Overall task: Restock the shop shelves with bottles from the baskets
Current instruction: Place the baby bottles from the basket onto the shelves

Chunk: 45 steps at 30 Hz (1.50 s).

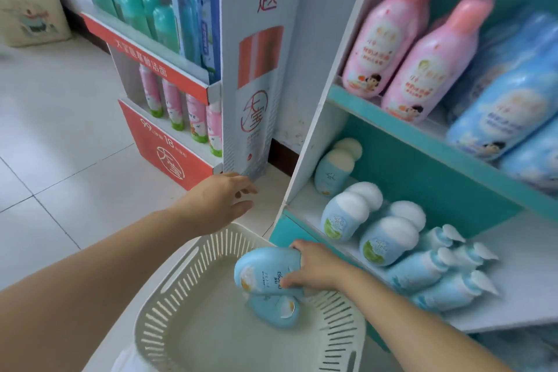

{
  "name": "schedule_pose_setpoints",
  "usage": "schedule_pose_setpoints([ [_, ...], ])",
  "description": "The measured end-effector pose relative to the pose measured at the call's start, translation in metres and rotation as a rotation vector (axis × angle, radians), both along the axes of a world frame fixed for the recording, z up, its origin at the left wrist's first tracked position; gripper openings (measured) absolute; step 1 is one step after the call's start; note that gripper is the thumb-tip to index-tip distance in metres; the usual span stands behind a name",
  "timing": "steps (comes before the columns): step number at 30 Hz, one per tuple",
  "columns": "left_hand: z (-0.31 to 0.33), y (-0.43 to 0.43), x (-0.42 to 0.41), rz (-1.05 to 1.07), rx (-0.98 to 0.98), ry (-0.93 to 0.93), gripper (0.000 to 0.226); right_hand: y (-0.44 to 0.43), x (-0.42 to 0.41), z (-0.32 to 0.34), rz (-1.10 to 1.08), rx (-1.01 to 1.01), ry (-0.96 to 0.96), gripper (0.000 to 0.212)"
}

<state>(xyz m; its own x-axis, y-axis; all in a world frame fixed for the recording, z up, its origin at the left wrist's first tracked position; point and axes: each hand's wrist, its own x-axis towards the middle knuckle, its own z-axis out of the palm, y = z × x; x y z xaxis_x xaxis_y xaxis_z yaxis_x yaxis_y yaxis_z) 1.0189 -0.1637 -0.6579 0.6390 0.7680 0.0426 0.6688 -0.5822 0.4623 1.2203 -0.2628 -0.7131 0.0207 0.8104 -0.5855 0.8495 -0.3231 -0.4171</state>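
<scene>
Head view: right grip (317, 266) holds blue bottle (259, 272) inside basket (181, 281) rim; left grip (217, 202) spread over floor (75, 130).

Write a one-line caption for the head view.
Right hand grips a pale blue plastic bottle in a cream slotted plastic basket; left hand open near the teal shelf.

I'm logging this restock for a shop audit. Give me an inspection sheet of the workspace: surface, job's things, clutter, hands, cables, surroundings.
Surface: tiled floor; lower shelf, partly bare.
Job's things: white slotted basket containing gripped blue bottle and loose blue bottle; white-capped bottles sit on the lower shelf.
Clutter: nothing seen.
Grippers: right hand grips a bottle in the basket; left hand open, empty, beyond the basket's far rim.
Cables: nothing seen.
Surroundings: pink bottles on the shelf above; red display stand left; box in far corner.
</scene>
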Motion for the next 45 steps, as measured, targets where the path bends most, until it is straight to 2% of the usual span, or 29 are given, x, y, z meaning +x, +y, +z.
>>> schedule_pose_setpoints([
  [4, 0.014, -0.001, 0.001, 0.138, 0.002, -0.076, 0.025, 0.007, 0.018, 0.047, -0.046, 0.122, -0.094, 0.054],
  [7, 0.018, 0.000, 0.004, 0.224, 0.006, -0.164, 0.026, 0.018, 0.027, 0.078, -0.033, 0.238, -0.247, 0.060],
  [13, 0.016, 0.008, 0.013, 0.263, -0.054, -0.193, 0.026, 0.052, 0.032, 0.108, -0.066, 0.354, -0.387, 0.056],
  [20, 0.008, 0.030, 0.022, 0.310, -0.121, -0.259, 0.029, 0.096, 0.045, 0.092, -0.121, 0.353, -0.493, 0.052],
  [25, -0.004, 0.042, 0.024, 0.340, -0.149, -0.340, 0.032, 0.119, 0.062, 0.072, -0.194, 0.328, -0.535, 0.060],
  [32, -0.026, 0.050, 0.026, 0.374, -0.204, -0.362, 0.041, 0.143, 0.071, 0.051, -0.148, 0.259, -0.618, 0.054],
  [40, -0.040, 0.050, 0.039, 0.350, -0.238, -0.319, 0.045, 0.154, 0.081, 0.039, -0.201, 0.254, -0.571, 0.042],
  [45, -0.038, 0.046, 0.044, 0.317, -0.222, -0.290, 0.044, 0.151, 0.085, 0.031, -0.203, 0.294, -0.552, 0.043],
])
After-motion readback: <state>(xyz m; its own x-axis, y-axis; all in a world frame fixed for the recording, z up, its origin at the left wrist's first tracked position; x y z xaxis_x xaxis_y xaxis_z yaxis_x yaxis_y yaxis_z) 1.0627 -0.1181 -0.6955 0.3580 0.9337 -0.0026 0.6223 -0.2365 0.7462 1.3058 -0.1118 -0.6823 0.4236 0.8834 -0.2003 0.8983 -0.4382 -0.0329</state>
